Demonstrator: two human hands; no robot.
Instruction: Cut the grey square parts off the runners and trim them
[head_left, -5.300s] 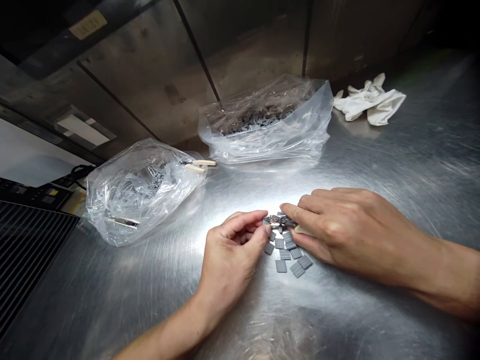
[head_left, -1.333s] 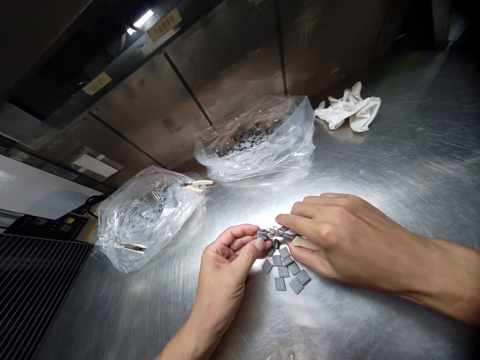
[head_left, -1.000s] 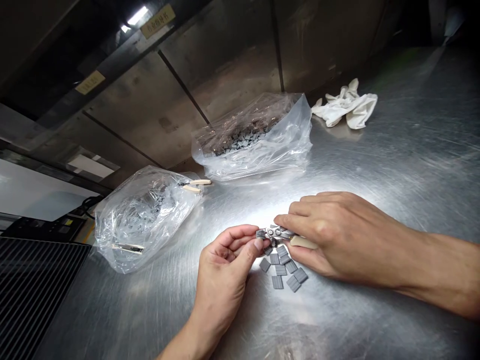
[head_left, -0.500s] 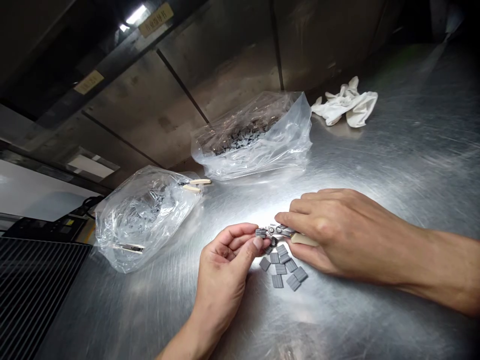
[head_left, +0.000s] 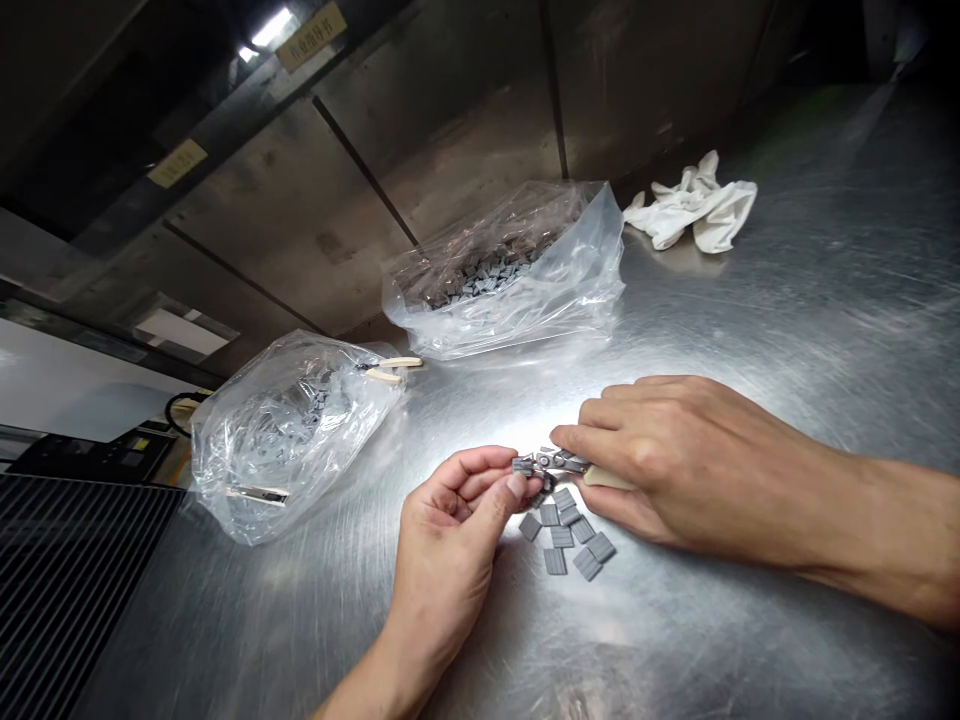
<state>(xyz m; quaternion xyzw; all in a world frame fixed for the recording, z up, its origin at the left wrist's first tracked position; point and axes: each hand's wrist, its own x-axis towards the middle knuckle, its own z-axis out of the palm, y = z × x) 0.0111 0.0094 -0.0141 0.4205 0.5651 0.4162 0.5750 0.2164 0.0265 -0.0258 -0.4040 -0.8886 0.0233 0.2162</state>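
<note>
Between the thumb and fingers of my left hand [head_left: 457,520] is a small grey ribbed piece [head_left: 523,466]. My right hand [head_left: 660,470] is closed round the pale handles of a pair of nippers [head_left: 559,461]. Their metal jaws point left and meet the piece at my left fingertips; whether they bite into it I cannot tell. Several flat grey ribbed pieces [head_left: 561,537] lie loosely on the metal table just below the nippers, some overlapping. A few more sit partly hidden under the jaws and my left fingers.
A clear plastic bag [head_left: 555,320] full of grey pieces stands at the back. Left of it, another clear bag [head_left: 247,430] holds fewer pieces, with second nippers [head_left: 390,370] on its edge and a cutter-like tool [head_left: 259,495] on its front. White gloves [head_left: 697,205] lie at back right.
The nippers' handles look squeezed slightly closer together in my right hand. Both hands and the grey pieces otherwise keep their places.
</note>
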